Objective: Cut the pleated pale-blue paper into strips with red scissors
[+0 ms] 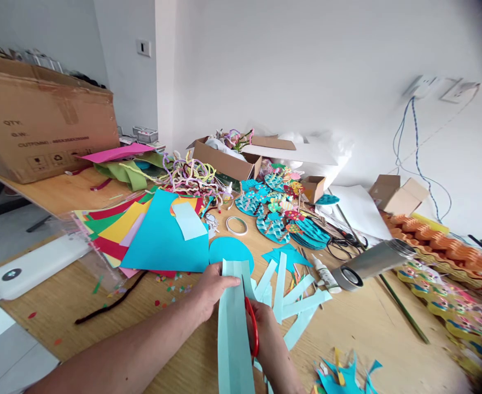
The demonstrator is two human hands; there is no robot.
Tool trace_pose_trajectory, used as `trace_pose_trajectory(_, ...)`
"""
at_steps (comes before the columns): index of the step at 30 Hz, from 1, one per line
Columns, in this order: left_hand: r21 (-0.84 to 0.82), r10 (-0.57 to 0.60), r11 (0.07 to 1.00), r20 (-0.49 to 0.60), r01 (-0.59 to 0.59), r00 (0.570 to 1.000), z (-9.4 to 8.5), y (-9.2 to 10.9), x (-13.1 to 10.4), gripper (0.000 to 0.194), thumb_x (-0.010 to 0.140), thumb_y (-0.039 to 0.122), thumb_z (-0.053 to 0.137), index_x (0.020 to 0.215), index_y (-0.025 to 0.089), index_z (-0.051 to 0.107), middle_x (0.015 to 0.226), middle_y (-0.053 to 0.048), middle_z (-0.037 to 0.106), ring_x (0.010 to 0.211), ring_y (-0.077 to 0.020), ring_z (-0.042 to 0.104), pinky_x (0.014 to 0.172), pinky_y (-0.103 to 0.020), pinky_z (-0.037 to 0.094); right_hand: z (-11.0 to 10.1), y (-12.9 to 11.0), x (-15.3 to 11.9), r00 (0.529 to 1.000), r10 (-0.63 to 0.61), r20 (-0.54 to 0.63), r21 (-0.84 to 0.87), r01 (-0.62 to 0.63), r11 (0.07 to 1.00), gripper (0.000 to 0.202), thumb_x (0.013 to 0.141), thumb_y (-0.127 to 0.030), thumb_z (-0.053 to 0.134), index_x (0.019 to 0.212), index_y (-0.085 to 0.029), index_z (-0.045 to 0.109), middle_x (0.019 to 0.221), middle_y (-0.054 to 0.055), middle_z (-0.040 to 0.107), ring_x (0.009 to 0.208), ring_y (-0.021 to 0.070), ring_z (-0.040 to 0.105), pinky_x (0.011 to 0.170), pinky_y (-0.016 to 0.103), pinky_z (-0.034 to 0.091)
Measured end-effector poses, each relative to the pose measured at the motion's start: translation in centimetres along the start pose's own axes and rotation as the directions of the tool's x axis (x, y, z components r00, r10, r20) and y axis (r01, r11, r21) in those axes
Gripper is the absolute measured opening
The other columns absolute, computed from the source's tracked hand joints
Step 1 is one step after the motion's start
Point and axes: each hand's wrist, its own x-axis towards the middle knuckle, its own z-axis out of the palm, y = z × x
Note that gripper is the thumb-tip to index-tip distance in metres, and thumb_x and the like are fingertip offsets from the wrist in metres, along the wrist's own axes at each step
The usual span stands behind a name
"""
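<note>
A long, creased sheet of pale blue paper (234,334) runs toward me over the table. My left hand (214,287) pinches it near its far end, thumb on top. Red-handled scissors (254,328) are gripped in my right hand (265,328), their blades at the paper's right side, where a narrow strip parts from the sheet. Just beyond lies a bright blue paper circle (230,253). Several cut pale blue strips (302,303) are scattered to the right of my hands.
Coloured sheets (162,235) and a white device (39,268) lie left. Blue decorated crafts (273,219) and a tape roll (236,225) sit behind. Rightward are a glue bottle (325,273), a metal flask (378,262) and egg cartons (437,246). A large cardboard box (47,120) stands back left.
</note>
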Motion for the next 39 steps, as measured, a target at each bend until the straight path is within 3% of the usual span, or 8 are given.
trace_pose_trajectory(4,-0.015,0.008,1.0,0.012,-0.008,1.0,-0.07,0.21,-0.01,0.022,0.056,0.018,0.065,0.077,0.015,0.064,0.064,-0.004,0.067,0.056,-0.0176,0.061,0.055,-0.029,0.048,0.02,0.1,-0.03,1.0,0.014,0.005,0.02,-0.014,1.0,0.034,0.065,-0.043,0.057,0.057,-0.011,0.057,0.049,-0.003,0.041,0.048,0.0077,0.028,0.043,0.02,0.027)
trace_pose_trajectory(12,-0.045,0.023,0.999,-0.031,-0.024,0.999,-0.27,0.62,0.34,0.015,0.053,0.017,0.065,0.068,0.016,0.061,0.056,-0.001,0.064,0.051,-0.0157,0.058,0.051,-0.027,0.044,0.13,-0.54,-0.47,0.999,-0.031,0.027,0.005,0.03,1.0,0.032,0.07,-0.04,0.056,0.059,-0.01,0.061,0.05,-0.002,0.048,0.047,0.0077,0.033,0.044,0.02,0.028)
trace_pose_trajectory(23,0.008,0.037,0.999,0.001,-0.037,0.999,-0.31,0.19,0.36,0.021,0.054,0.016,0.063,0.074,0.016,0.061,0.056,-0.001,0.065,0.051,-0.0172,0.06,0.053,-0.028,0.045,-0.1,0.06,-0.01,0.999,-0.01,0.043,0.016,0.01,1.0,0.034,0.064,-0.043,0.058,0.062,-0.009,0.062,0.049,-0.002,0.048,0.046,0.0084,0.036,0.043,0.02,0.031)
trace_pose_trajectory(33,0.019,0.044,0.999,-0.019,-0.044,0.999,-0.31,0.22,0.31,0.019,0.052,0.016,0.064,0.071,0.016,0.062,0.059,-0.001,0.065,0.054,-0.017,0.06,0.052,-0.028,0.044,0.04,-0.51,-0.29,0.997,-0.076,0.014,-0.035,0.076,0.997,0.038,0.066,-0.048,0.056,0.06,-0.01,0.062,0.051,0.0,0.054,0.049,0.0116,0.043,0.046,0.021,0.033)
trace_pose_trajectory(39,0.002,0.05,0.999,-0.012,-0.05,0.999,-0.32,0.11,0.4,0.019,0.053,0.015,0.064,0.072,0.016,0.062,0.058,-0.001,0.064,0.053,-0.0157,0.059,0.053,-0.027,0.044,-0.01,-0.66,-0.42,0.998,-0.057,0.012,-0.001,0.057,0.998,0.038,0.067,-0.047,0.056,0.059,-0.01,0.061,0.049,-0.002,0.05,0.047,0.0093,0.037,0.046,0.021,0.031)
